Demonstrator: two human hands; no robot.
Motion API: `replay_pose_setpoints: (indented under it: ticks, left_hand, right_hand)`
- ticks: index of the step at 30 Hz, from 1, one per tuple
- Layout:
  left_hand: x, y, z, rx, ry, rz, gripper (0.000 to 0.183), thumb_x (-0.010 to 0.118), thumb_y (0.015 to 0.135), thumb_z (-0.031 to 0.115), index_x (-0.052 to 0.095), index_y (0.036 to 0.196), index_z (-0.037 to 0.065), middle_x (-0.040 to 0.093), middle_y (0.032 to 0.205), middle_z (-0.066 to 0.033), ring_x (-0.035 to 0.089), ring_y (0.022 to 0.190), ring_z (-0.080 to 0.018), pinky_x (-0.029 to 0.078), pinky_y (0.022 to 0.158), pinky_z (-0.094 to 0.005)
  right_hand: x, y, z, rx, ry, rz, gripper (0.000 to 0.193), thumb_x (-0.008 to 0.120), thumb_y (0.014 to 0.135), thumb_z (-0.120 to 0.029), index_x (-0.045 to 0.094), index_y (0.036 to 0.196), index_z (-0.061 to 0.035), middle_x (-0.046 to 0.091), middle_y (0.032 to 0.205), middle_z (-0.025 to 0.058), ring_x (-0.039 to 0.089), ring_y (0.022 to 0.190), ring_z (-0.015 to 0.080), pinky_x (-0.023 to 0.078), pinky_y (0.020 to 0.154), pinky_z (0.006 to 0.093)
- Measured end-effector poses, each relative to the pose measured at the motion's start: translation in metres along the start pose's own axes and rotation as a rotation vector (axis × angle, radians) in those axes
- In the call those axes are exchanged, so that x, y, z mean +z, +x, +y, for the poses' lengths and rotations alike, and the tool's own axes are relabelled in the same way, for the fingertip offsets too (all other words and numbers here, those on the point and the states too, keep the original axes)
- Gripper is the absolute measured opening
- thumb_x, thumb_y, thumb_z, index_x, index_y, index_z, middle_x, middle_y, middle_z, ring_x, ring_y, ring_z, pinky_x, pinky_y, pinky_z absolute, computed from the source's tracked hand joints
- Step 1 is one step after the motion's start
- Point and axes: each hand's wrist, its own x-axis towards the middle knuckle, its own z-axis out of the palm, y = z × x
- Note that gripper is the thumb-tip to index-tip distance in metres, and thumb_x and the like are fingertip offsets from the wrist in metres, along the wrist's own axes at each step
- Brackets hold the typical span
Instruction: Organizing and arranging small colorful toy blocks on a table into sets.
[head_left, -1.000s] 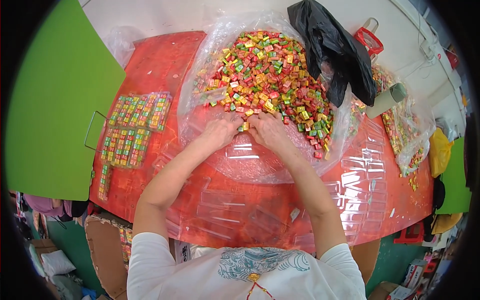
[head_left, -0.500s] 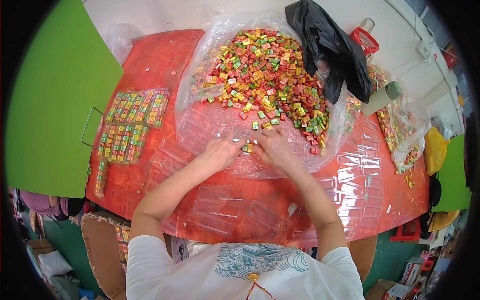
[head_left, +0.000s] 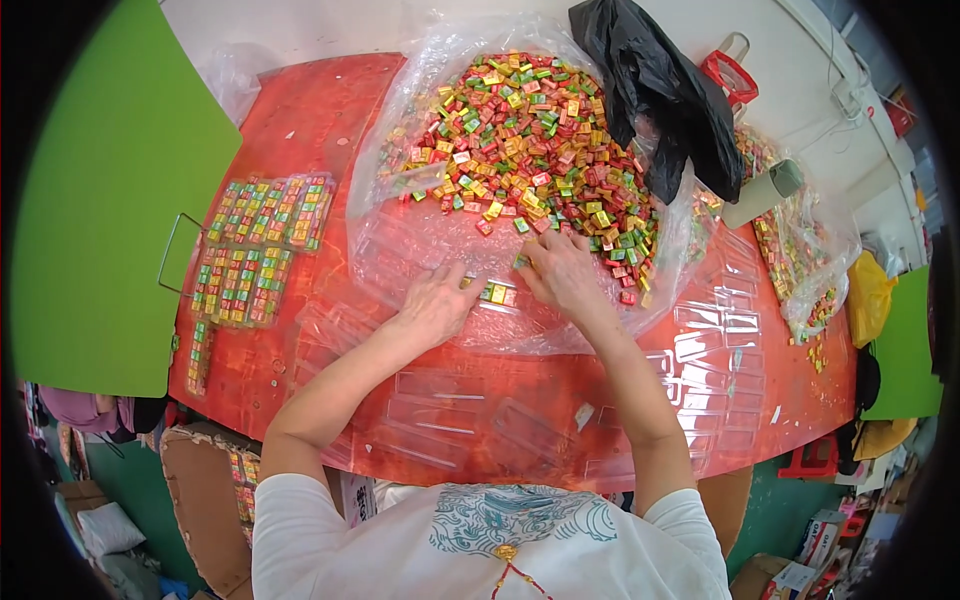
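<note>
A narrow clear plastic tray with several small foil-wrapped candies [head_left: 497, 294] in yellow, red and green lies on the clear plastic sheet. My left hand [head_left: 438, 303] grips the tray's left end between closed fingers, partly covering it. My right hand [head_left: 560, 272] is just right of and above the tray, fingers bent together, with a green wrapped candy [head_left: 521, 261] at its fingertips. Beyond both hands spreads a large heap of loose wrapped candies [head_left: 540, 140], red, yellow, orange and green, on an opened clear plastic bag [head_left: 372, 215].
Filled trays [head_left: 262, 225] lie at the left of the red table [head_left: 330, 120]. Empty clear trays [head_left: 430, 415] are strewn nearby and at right. A black plastic bag [head_left: 660, 100], a green-grey cylinder [head_left: 765, 195] and another candy bag [head_left: 790, 250] stand at the right.
My hands have moved apart, showing more of the tray between them. The right hand has shifted up and right towards the heap, and a green candy shows at its fingertips.
</note>
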Motion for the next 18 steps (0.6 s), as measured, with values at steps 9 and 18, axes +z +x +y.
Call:
replay_pose_setpoints:
  ticks: [9, 18]
  left_hand:
    - [-0.010, 0.000, 0.003, 0.011, -0.001, 0.065, 0.037, 0.070, 0.086, 0.023, 0.063, 0.121, 0.012, 0.056, 0.101, -0.0107, 0.058, 0.095, -0.0294, 0.044, 0.079, -0.0433]
    - [-0.029, -0.013, -0.021, -0.046, -0.064, 0.063, 0.023, 0.068, 0.086, 0.020, 0.066, 0.109, 0.013, 0.057, 0.103, -0.0100, 0.057, 0.101, -0.0277, 0.040, 0.085, -0.0404]
  right_hand:
    - [-0.013, -0.039, -0.030, -0.030, -0.138, -0.112, 0.025, 0.070, 0.083, -0.025, 0.065, 0.103, -0.0107, 0.060, 0.092, 0.0106, 0.061, 0.094, 0.0271, 0.042, 0.090, 0.0453]
    - [0.009, -0.048, -0.019, 0.047, 0.054, -0.024, 0.018, 0.069, 0.085, -0.018, 0.062, 0.099, -0.0092, 0.060, 0.089, 0.0096, 0.061, 0.091, 0.0279, 0.041, 0.086, 0.0411]
